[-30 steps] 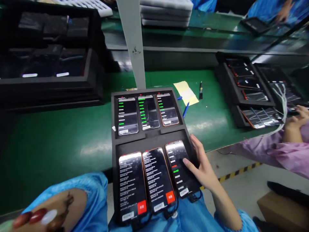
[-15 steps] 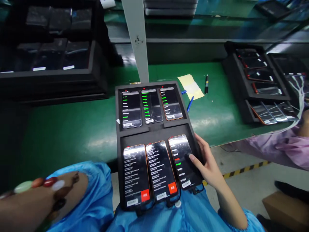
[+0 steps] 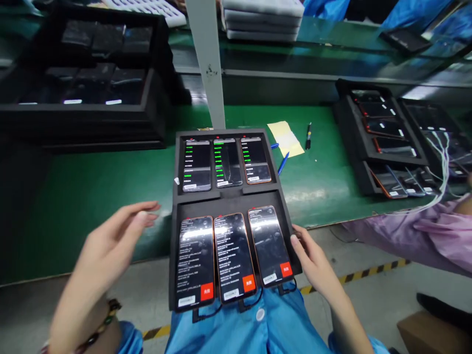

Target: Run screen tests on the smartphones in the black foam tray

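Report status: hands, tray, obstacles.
Left hand empty, left of tray. Right hand at tray's right edge. Six phones in tray, lower three cabled. Blue pen close by tray's upper right.

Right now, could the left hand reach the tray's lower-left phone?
Probably yes: the left hand looks free beside the black tray, and nothing covers the lower-left phone from above.

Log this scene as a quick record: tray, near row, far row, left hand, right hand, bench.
Tray: black tray, two rows of phones
Near row: three phones, each with a red square on screen and a cable at its near end
Far row: three phones showing green text lines
Left hand: empty, left of the tray, apart from it
Right hand: at the tray's right edge; grip unclear
Bench: green; yellow paper, blue pen
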Demonstrator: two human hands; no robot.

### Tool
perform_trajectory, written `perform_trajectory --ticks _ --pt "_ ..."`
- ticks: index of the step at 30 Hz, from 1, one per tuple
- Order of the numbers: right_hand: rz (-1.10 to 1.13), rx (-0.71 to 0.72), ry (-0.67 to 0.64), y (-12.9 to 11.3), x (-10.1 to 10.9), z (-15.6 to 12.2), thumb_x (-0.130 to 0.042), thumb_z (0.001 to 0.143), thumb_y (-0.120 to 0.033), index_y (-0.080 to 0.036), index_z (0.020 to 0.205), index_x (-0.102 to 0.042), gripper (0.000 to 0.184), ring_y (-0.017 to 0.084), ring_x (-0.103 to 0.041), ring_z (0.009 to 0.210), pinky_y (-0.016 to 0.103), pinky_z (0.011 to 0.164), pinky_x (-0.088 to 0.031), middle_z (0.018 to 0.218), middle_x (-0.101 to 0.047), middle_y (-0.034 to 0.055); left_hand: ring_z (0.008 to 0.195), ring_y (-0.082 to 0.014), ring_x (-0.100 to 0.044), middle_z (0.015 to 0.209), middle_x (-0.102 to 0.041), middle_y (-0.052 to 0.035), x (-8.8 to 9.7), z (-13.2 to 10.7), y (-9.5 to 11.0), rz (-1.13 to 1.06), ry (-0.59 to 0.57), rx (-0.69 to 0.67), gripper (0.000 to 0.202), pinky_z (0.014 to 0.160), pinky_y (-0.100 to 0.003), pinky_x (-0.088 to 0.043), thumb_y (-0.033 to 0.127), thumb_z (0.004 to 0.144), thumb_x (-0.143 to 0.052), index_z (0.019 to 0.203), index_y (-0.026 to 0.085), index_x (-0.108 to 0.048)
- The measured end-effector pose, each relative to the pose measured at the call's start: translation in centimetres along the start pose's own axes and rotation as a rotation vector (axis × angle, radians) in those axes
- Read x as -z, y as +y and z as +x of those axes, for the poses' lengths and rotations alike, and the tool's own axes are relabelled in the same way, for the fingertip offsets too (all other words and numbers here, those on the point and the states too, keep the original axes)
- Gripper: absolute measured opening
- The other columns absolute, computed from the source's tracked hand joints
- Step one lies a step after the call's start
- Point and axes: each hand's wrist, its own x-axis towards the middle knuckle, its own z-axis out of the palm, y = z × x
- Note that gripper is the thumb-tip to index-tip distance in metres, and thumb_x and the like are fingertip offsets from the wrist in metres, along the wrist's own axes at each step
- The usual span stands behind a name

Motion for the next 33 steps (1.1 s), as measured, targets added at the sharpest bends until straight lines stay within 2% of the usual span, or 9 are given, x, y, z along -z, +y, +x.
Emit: perform_trajectory --ticks 3,5,10,13,18,22,27,30,33 --pt "-0.114 0.031 -0.023 -0.7 0.4 0.5 -0.052 0.109 -0.057 -0.025 0.14 -0.065 0.047 0.028 -0.078 0.101 0.041 0.081 -0.065 0.118 -0.08 0.0113 0.11 -0.032 -0.077 0.124 -0.08 -0.0059 -4.1 0.3 -2.3 -0.1 -0.086 0.092 0.055 0.101 -0.056 -0.063 0.072 0.094 -0.06 0.129 0.032 -0.072" --pt "-0.212 0.09 0.029 -1.3 0.9 1.9 -0.052 0.109 -0.057 -0.025 0.131 -0.071 0.043 0.028 -0.078 0.096 0.04 0.076 -0.064 0.113 -0.081 0.0102 0.118 -0.0317 -0.074 0.131 -0.076 -0.0093 -5.8 0.9 -2.9 -0.146 -0.091 0.063 0.057 0.104 -0.054 -0.062 0.068 0.097 -0.061 0.137 0.028 -0.067" --pt "-0.259 0.517 0.294 -4.3 1.1 10.4 -0.051 0.11 -0.047 -0.027 0.128 -0.072 0.035 0.03 -0.07 0.118 0.051 0.105 -0.056 0.126 -0.076 0.01 0.138 -0.0306 -0.061 0.151 -0.06 -0.0124 -7.4 6.0 -1.4 -0.08 -0.013 -0.198 0.052 0.109 -0.05 -0.058 0.058 0.107 -0.053 0.15 0.029 -0.06" --pt "-0.26 0.705 0.204 -6.7 -0.1 16.6 -0.045 0.113 -0.042 -0.029 0.137 -0.07 0.037 0.029 -0.058 0.141 0.054 0.122 -0.045 0.139 -0.073 0.0084 0.15 -0.0326 -0.048 0.157 -0.052 -0.012 -7.9 10.1 -0.3 0.047 0.014 -0.362 0.041 0.126 -0.059 -0.043 0.051 0.109 -0.051 0.134 0.029 -0.074" --pt "-0.386 0.742 0.048 -9.3 -1.9 23.1 -0.038 0.114 -0.036 -0.029 0.144 -0.066 0.042 0.03 -0.05 0.149 0.061 0.126 -0.036 0.144 -0.073 0.0058 0.159 -0.0367 -0.033 0.168 -0.041 -0.0093 -9.1 15.2 0.6 0.153 -0.026 -0.468 0.043 0.131 -0.067 -0.03 0.05 0.112 -0.045 0.126 0.033 -0.082" --pt "-0.385 0.728 0.081 -9.8 -2.7 25.0 -0.036 0.114 -0.035 -0.03 0.148 -0.063 0.044 0.031 -0.047 0.151 0.064 0.127 -0.033 0.145 -0.072 0.0064 0.162 -0.0381 -0.029 0.171 -0.036 -0.0096 -10.1 17.0 1.2 0.113 -0.012 -0.43 0.046 0.132 -0.069 -0.027 0.05 0.112 -0.041 0.131 0.033 -0.08" --pt "-0.338 0.689 0.078 -9.4 -2.9 25.5 -0.035 0.114 -0.038 -0.03 0.149 -0.062 0.046 0.03 -0.043 0.155 0.064 0.13 -0.032 0.151 -0.066 0.0079 0.16 -0.0388 -0.03 0.172 -0.036 -0.0076 -10.5 17.2 1.1 0.087 -0.006 -0.389 0.046 0.131 -0.072 -0.027 0.047 0.113 -0.039 0.133 0.036 -0.079" --pt "-0.296 0.708 0.067 -9.3 -2.8 25.4 -0.036 0.114 -0.039 -0.032 0.15 -0.062 0.045 0.029 -0.043 0.155 0.061 0.131 -0.033 0.152 -0.065 0.0066 0.159 -0.0371 -0.031 0.173 -0.035 -0.0071 -10.0 16.7 1.4 0.121 -0.001 -0.439 0.044 0.131 -0.07 -0.029 0.045 0.112 -0.041 0.136 0.035 -0.077" --pt "-0.252 0.751 0.067 -9.4 -2.7 25.4 -0.038 0.115 -0.039 -0.032 0.151 -0.06 0.043 0.027 -0.045 0.153 0.057 0.131 -0.035 0.149 -0.068 0.0054 0.158 -0.0359 -0.033 0.174 -0.036 -0.005 -9.5 16.2 2.5 0.189 -0.042 -0.597 0.038 0.131 -0.068 -0.029 0.042 0.11 -0.048 0.134 0.036 -0.078"
